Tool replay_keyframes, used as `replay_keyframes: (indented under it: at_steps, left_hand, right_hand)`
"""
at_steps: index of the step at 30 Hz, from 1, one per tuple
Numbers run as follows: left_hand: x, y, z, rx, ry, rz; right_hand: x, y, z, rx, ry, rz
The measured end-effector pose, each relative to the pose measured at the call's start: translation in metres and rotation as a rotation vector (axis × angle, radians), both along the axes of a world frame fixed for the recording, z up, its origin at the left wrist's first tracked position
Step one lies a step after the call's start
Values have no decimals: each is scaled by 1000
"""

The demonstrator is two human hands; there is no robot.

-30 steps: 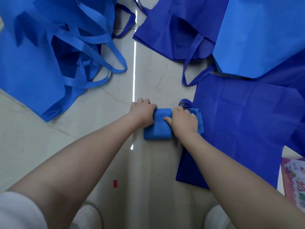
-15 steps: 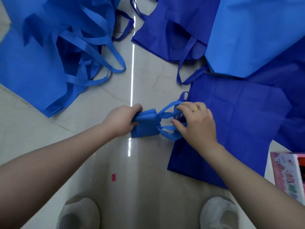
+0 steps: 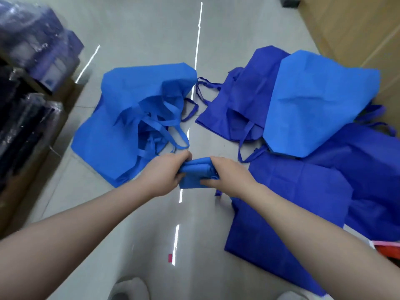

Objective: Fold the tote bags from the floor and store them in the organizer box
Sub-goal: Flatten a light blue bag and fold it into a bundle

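Your left hand (image 3: 165, 173) and right hand (image 3: 230, 175) now both grip the folded tote bag (image 3: 195, 173), lifted off the floor (image 3: 151, 40); its loose handles are tucked in since half a second ago.

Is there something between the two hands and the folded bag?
Nothing visible: the left hand and right hand already grip the folded light-blue tote bag from either side. No organizer box is clearly in view.

Wrapped stacks (image 3: 32, 61) at the left edge are blurred and cut off — the shoes (image 3: 129, 289) too, by the bottom edge.
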State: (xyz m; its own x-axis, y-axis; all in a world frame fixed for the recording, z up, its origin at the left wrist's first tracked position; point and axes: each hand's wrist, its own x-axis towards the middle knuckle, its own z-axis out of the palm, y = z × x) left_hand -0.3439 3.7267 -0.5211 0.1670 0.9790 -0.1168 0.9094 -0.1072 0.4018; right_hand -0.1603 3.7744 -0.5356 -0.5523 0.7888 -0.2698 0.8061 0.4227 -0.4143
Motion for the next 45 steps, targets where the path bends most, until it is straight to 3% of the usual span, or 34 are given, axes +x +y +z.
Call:
replay_keyframes:
  at_steps: [4,8,11,15,19,21,25,27,29,31,34,38,41,43,45]
  left_hand:
    - [9,1,14,-88,38,-40]
    - [12,-2,13,-65,14,-49]
    - [6,-6,-1,-29,42,-45]
    - [-7,-18,-31,-2,109,-59]
    - [-18,-28,-56,166,36,-151]
    - [-22,-28,-59,242,48,-189]
    - [-31,-27,-63,234,44,-172]
    - [-31,-30,-65,208,54,-162]
    - [-27,-31,-64,136,35,-114]
    - [-20,-30,-63,-43,22,-79]
    - [-18,-33,-69,-162,-48,-61]
    - [-27,-43,-83,-157,-103,-8]
    - [-28,-46,-87,-68,-124,62]
    - [-29,-42,-86,2,-164,141]
    - [-31,-37,-84,37,-241,200]
  right_hand:
    - [-7,0,11,53,-61,78]
    - [-15,-7,2,18,57,33]
    - [-6,-7,-4,-261,196,-22]
    - [19,0,-8,-634,204,-137]
    - [22,3,-30,-584,122,-135]
    - [17,5,-33,-648,194,-196]
    - [17,14,-26,-783,194,-176]
    - [21,18,-27,-700,76,-86]
    - [24,21,-35,-486,-76,-23]
    - [25,23,-42,-411,-73,-122]
    - [23,23,-42,-649,133,-342]
    - [20,13,-30,-1130,663,-502]
    - [12,4,-22,-1270,1091,-610]
    - [7,0,-12,-1325,1223,-661]
    - [8,2,-1,-1434,1170,-549]
